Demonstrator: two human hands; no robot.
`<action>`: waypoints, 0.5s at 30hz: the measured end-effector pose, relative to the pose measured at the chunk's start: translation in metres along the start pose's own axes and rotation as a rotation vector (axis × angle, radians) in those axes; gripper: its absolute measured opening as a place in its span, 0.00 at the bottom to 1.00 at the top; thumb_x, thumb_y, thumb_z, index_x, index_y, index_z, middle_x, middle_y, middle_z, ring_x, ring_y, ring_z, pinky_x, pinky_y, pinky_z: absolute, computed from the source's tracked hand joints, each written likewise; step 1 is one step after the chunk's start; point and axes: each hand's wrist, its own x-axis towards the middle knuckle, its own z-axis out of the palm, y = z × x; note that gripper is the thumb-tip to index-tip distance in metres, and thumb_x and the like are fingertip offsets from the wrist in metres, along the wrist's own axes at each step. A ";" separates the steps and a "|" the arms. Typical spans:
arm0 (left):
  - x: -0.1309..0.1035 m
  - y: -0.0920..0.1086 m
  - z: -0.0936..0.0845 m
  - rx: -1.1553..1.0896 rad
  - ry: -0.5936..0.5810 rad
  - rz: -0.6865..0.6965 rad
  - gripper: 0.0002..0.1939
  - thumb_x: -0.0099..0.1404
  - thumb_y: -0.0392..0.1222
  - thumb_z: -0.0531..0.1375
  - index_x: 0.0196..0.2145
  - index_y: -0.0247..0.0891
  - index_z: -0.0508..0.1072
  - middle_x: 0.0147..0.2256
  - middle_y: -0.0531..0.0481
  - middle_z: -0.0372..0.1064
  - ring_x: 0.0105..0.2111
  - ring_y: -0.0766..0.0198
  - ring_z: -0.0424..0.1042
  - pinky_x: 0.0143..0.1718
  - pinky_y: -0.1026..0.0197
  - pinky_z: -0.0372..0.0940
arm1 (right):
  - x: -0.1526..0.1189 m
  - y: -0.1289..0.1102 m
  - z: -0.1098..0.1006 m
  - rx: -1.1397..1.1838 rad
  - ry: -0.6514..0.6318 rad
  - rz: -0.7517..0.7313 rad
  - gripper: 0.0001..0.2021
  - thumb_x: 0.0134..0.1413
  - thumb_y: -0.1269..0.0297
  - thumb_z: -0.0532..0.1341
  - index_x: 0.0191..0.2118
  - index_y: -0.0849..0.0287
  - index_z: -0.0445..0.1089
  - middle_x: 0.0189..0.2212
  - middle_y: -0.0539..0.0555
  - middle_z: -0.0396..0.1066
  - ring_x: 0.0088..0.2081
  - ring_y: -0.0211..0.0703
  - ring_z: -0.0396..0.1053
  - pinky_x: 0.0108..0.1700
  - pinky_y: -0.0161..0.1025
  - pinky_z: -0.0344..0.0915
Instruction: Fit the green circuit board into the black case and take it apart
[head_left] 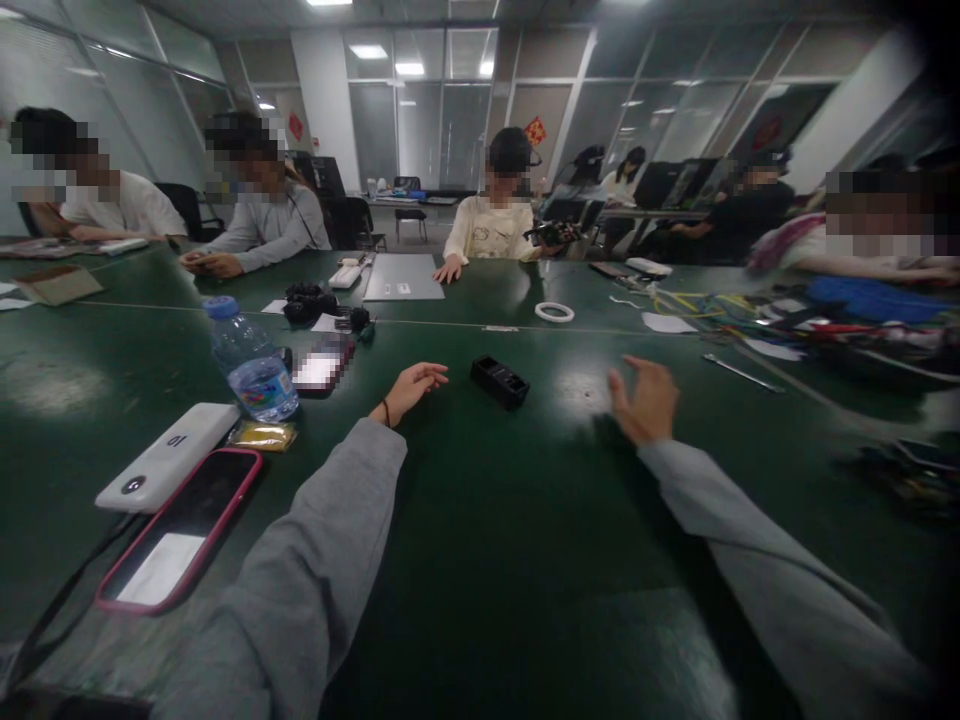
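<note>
A small black box-shaped device (pixel 500 382) with recessed slots on top lies on the dark green table (pixel 480 540) between my hands. To its left is my left hand (pixel 411 391), fingers stretched toward the device but not touching it, nothing in the grasp. My right hand (pixel 646 400) is farther off on the other side, thumb and fingers apart, holding nothing. Both forearms wear grey sleeves. Beyond the device a white ring (pixel 554 313), like a roll of tape, lies flat.
On the left are a water bottle (pixel 251 360), a white power bank (pixel 169 457), a red-cased phone (pixel 180 530) and a yellow packet (pixel 262 436). A wrench-like metal tool (pixel 742 373) and tangled cables (pixel 750 310) lie right. Several people sit around the table.
</note>
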 end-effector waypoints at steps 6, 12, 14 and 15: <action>-0.002 0.003 0.000 0.012 0.002 0.002 0.15 0.62 0.32 0.53 0.45 0.33 0.71 0.39 0.45 0.73 0.34 0.69 0.68 0.39 0.62 0.60 | -0.007 -0.117 0.084 0.420 -0.426 -0.045 0.35 0.55 0.41 0.55 0.63 0.54 0.50 0.55 0.61 0.57 0.48 0.51 0.66 0.51 0.50 0.64; -0.001 0.000 -0.002 -0.006 -0.011 0.006 0.15 0.62 0.32 0.53 0.46 0.34 0.70 0.39 0.45 0.72 0.35 0.69 0.68 0.39 0.62 0.60 | -0.014 -0.100 0.068 0.350 -0.457 -0.209 0.28 0.54 0.51 0.60 0.59 0.54 0.59 0.50 0.57 0.66 0.49 0.52 0.66 0.51 0.51 0.64; 0.000 -0.001 -0.002 -0.009 -0.021 0.007 0.15 0.62 0.32 0.53 0.46 0.34 0.70 0.40 0.44 0.72 0.35 0.68 0.68 0.40 0.61 0.60 | -0.008 -0.055 0.049 0.282 -0.450 -0.158 0.28 0.53 0.54 0.61 0.58 0.55 0.60 0.49 0.59 0.67 0.47 0.52 0.67 0.49 0.50 0.64; 0.000 -0.001 -0.002 -0.005 -0.024 0.008 0.15 0.62 0.32 0.53 0.46 0.34 0.70 0.40 0.44 0.72 0.35 0.68 0.68 0.40 0.61 0.60 | -0.004 -0.027 0.034 0.215 -0.420 -0.096 0.28 0.52 0.55 0.62 0.58 0.56 0.62 0.48 0.61 0.68 0.47 0.54 0.68 0.48 0.50 0.64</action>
